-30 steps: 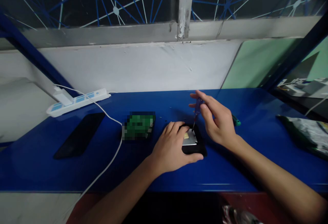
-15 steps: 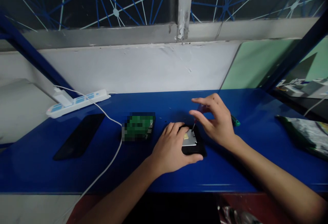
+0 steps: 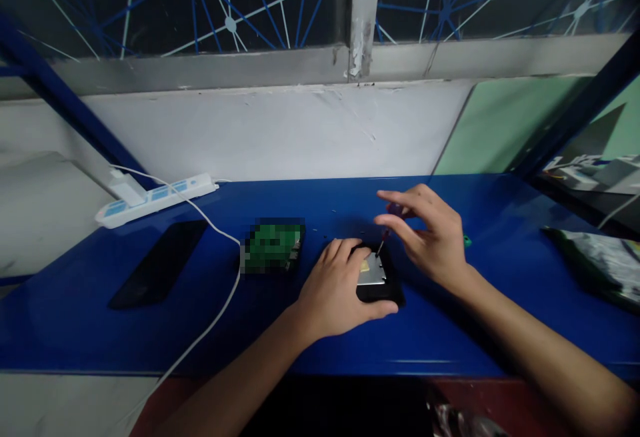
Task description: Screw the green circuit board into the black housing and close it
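Head | black case (image 3: pixel 395 286): silver plate (image 3: pixel 375 277) inside | left hand (image 3: pixel 336 287) splayed; right hand (image 3: pixel 433 231) gripping screwdriver (image 3: pixel 395 209)

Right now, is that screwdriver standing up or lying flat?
Upright but tilted: the screwdriver slants up from the edge of the metal plate into the right hand.

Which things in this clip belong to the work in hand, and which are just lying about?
In the work:
screwdriver, in the right hand
device, under the left hand

Apparently just lying about:
green board, though possibly related
dark slab
power strip
bag
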A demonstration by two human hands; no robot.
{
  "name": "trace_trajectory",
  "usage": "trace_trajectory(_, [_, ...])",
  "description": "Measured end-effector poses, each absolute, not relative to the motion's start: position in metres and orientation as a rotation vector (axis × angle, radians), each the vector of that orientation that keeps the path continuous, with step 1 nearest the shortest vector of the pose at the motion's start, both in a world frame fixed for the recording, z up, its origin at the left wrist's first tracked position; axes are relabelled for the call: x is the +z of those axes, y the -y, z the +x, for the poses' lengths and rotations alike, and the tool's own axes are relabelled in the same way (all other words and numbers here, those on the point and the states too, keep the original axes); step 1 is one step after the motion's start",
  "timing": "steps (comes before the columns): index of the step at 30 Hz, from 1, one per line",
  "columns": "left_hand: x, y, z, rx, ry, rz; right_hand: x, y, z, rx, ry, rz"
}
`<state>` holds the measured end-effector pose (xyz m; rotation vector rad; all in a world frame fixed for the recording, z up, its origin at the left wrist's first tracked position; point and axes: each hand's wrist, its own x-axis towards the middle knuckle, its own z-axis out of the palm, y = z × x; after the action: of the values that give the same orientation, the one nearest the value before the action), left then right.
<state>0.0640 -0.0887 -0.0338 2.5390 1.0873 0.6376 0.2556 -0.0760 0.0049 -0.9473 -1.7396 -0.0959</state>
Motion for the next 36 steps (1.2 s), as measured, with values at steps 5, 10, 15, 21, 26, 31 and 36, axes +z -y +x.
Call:
trace_trajectory(5, [-0.0330,0.0888,0.0640,0.632,-1.087,2.544,0.0060,0.0775,0.2555,-0.139,1.770,-0.981])
trace_trajectory(10, [-0.0323,0.0894,0.0638,0.641,-1.078,2.532,0.0033,0.0782,0.2544,0.052,1.804,-0.956])
trace_trajectory(15, [-0.0333,0.0891,0.0638,0.634,-1.076,2.523,0.0024,0.0758,0.2541,0.093,1.799,-0.978])
trace_trajectory(21, [-0.0338,0.0884,0.0640,0.635,-1.085,2.531,0.0039,0.0771,0.2549,0.053,1.761,-1.002])
trace_trajectory(26, [-0.0330,0.0894,0.0641,0.626,-1.088,2.536,0.0062,0.0763,0.2570,-0.096,1.755,-0.998])
trace_trajectory(31, [-0.0309,0.0898,0.0647,0.634,-1.085,2.522,0.0040,0.0774,0.2562,0.043,1.780,-1.020])
trace_trajectory(36, [-0.0331,0.0891,0.0644,0.632,-1.082,2.530,-0.0007,0.0765,0.2548,0.085,1.750,-0.986])
